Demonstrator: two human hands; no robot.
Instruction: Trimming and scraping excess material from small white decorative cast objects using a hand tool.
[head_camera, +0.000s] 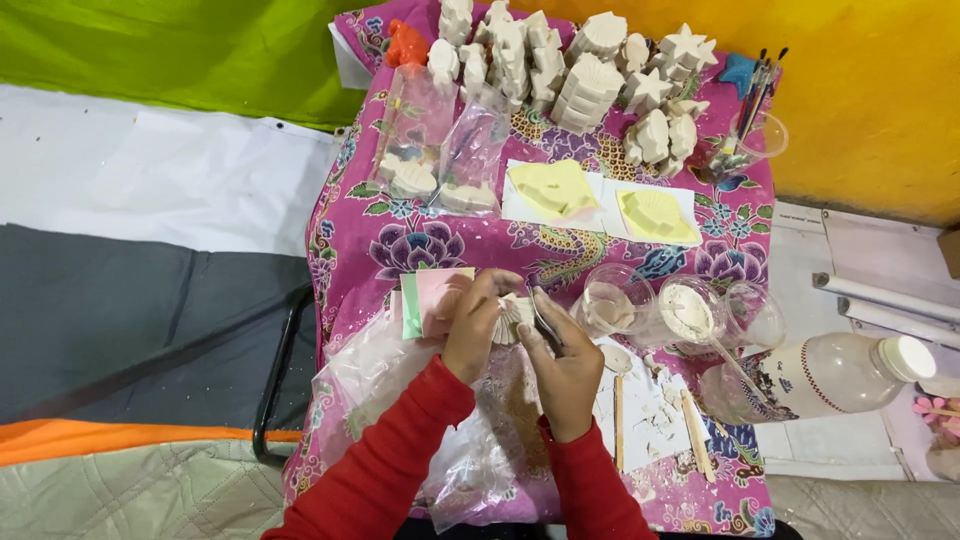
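My left hand holds a small white plaster shell figure over the pink flowered tablecloth. Against the figure's right edge, my right hand presses a thin dark metal tool. Both arms wear red sleeves. Under my hands lie crumpled clear plastic bags, and pink and green paper cards sit just left of my left hand.
Several white plaster figures stand at the table's far end, two bagged ones in front. Two yellow moulds rest on white sheets. Clear cups with white powder, wooden sticks, a lying plastic bottle and a cup of brushes are to the right.
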